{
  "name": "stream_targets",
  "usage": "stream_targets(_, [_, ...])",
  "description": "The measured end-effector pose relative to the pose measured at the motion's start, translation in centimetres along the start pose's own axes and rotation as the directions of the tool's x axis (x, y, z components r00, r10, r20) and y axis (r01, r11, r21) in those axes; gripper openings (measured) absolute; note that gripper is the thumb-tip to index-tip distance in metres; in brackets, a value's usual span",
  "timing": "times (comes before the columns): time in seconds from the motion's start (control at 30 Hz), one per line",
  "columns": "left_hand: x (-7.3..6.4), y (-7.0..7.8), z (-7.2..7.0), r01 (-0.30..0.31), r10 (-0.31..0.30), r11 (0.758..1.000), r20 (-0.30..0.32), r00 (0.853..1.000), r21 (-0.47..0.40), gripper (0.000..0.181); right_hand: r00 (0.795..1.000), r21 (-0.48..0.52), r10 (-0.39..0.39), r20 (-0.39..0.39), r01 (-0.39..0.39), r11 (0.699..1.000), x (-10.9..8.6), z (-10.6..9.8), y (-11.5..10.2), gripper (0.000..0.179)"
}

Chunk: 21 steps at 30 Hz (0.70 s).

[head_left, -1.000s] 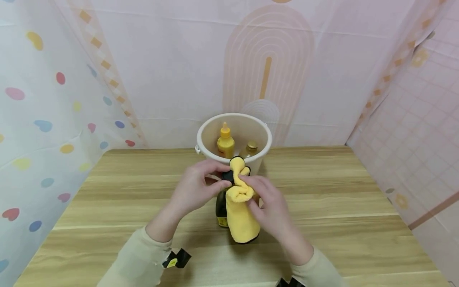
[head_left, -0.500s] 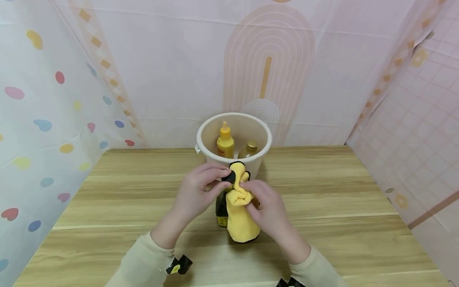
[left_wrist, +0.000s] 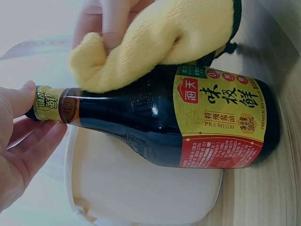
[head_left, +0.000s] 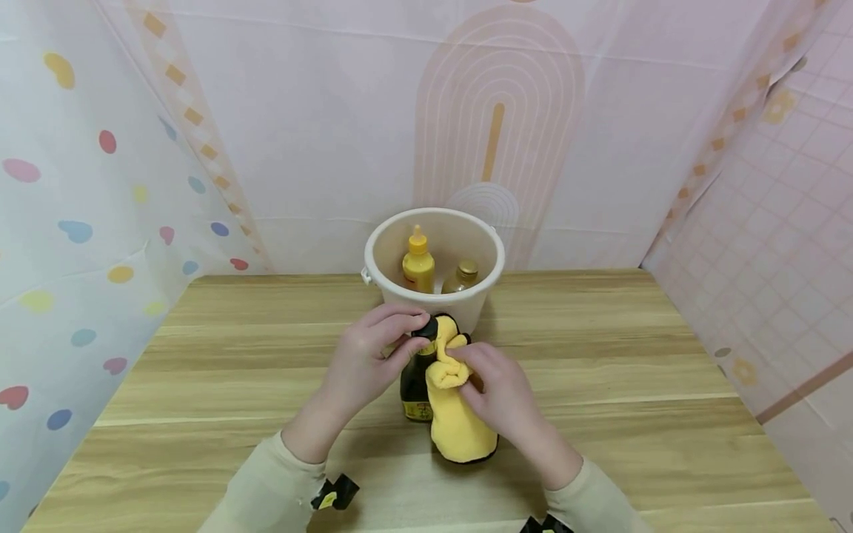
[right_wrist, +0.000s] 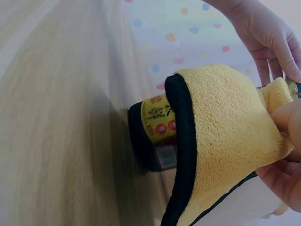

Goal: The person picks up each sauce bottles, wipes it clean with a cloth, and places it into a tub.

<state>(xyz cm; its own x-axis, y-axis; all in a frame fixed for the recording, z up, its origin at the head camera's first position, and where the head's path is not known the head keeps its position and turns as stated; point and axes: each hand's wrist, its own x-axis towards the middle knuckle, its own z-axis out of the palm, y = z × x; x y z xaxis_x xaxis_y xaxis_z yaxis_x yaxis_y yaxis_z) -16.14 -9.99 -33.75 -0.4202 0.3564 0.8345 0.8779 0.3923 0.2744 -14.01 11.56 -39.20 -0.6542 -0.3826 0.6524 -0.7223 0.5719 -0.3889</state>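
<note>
A dark soy sauce bottle (left_wrist: 146,117) with a yellow and red label stands upright on the wooden table. My left hand (head_left: 365,363) pinches its black cap (head_left: 425,329) between thumb and fingers. Bunched in the fingers of my right hand (head_left: 501,385) is a yellow cloth (head_left: 463,422) with black edging. The cloth hangs beside the bottle and covers part of its right side in the head view. In the left wrist view, a twisted fold of it lies against the bottle's neck and shoulder.
Just behind the bottle stands a white bucket (head_left: 489,277). Inside it are a yellow squeeze bottle (head_left: 418,268) and a bottle with a gold cap (head_left: 468,269). Patterned curtains (head_left: 320,133) enclose the wooden table (head_left: 220,355) at the back and sides.
The cloth's top has dropped toward the bottle's neck, and its lower end has swung to the right. More of the bottle shows now. My left hand stays at the cap.
</note>
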Motion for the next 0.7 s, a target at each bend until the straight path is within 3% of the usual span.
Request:
stream_targets(0.2, [0.0,0.0,0.0,0.009,-0.009,1.000,0.001,1.000,-0.003,0.031,0.996,-0.009,0.033,0.077,-0.032,0.999,-0.7,0.0,0.6,0.039])
stream_targets(0.7, [-0.1,0.1,0.0,0.004,-0.004,1.000,-0.010,1.000,-0.024,0.031,0.988,0.059,0.089,0.123,-0.097,0.994,-2.3,0.6,1.9,0.039])
